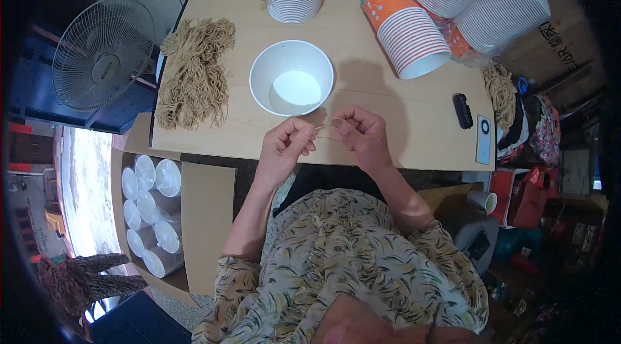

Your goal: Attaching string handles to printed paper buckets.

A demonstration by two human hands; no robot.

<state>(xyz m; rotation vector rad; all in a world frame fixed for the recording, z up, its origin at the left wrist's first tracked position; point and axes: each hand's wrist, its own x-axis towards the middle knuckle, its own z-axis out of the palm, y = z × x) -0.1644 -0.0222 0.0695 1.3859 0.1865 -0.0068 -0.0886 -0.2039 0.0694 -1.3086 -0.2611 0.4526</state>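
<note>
My left hand (284,146) is closed in a pinch near the table's front edge. A short end of thin tan cord (319,128) pokes out between its thumb and forefinger. Facing it, a small gap away, my right hand (364,137) is also pinched; anything in its fingertips is too small to make out. Just beyond both hands stands a white paper bucket (263,78), open side up, with nothing in it. A loose heap of tan cords (194,78) lies at the table's left end.
Stacked orange-and-white paper buckets (294,4) stand at the back; another stack (411,30) lies tilted at right. Bagged bucket stacks (501,7) fill the far right corner. A black object (462,111) and white device (483,139) lie right. Left are a carton (208,214) and fan (103,59).
</note>
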